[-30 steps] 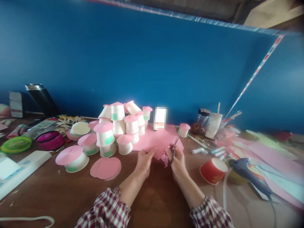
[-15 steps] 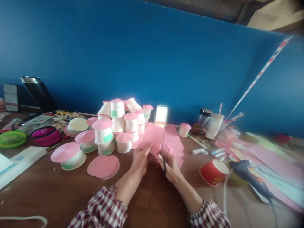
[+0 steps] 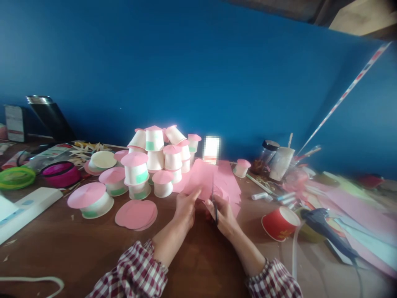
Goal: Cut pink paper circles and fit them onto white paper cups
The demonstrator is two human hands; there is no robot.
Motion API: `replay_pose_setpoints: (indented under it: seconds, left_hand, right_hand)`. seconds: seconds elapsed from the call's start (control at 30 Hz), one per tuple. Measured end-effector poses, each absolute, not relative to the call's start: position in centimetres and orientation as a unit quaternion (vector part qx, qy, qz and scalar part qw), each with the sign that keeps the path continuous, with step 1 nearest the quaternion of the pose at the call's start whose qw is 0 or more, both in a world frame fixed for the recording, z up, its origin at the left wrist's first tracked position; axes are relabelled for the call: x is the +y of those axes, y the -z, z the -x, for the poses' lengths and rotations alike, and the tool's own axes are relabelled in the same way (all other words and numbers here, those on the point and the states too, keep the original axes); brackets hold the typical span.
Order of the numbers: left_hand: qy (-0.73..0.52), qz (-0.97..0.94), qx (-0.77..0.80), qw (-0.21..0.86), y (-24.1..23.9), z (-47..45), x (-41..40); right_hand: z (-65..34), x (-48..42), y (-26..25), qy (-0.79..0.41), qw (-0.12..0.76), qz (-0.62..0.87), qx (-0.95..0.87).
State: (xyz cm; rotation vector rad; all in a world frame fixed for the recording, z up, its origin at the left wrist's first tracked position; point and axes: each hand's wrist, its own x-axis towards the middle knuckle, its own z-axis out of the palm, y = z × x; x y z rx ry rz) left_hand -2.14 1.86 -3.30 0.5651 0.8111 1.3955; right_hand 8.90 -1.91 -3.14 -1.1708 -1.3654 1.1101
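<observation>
My left hand [image 3: 185, 205] pinches the near edge of a pink paper sheet [image 3: 201, 177] and holds it up above the brown table [image 3: 77, 248]. My right hand [image 3: 223, 212] is closed round the handles of a pair of scissors [image 3: 214, 196], whose blades point up into the paper. More pink sheets [image 3: 229, 182] lie flat under and behind the hands. Both sleeves are red and white check.
A pile of white paper cups with pink tops [image 3: 155, 159] stands left of the hands, with pink paper discs [image 3: 136, 214] in front. A red cup [image 3: 280, 223] lies on its side at right beside a glue gun [image 3: 322, 225]. Jars [image 3: 267, 155], pens and coloured paper crowd the right.
A second ago the scissors pointed up to the right of the paper; they have since swung left into it, and the paper has been raised more upright. The view has drifted slightly.
</observation>
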Motion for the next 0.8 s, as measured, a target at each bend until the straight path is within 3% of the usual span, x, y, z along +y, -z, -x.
replay_pose_setpoints:
  seconds: [0.8]
  left_hand:
    - [-0.614, -0.237, 0.352, 0.666, 2.97, 2.47, 1.77]
  right_hand:
    - [-9.45, -1.72, 3.51, -0.445, 0.485, 0.503, -0.559]
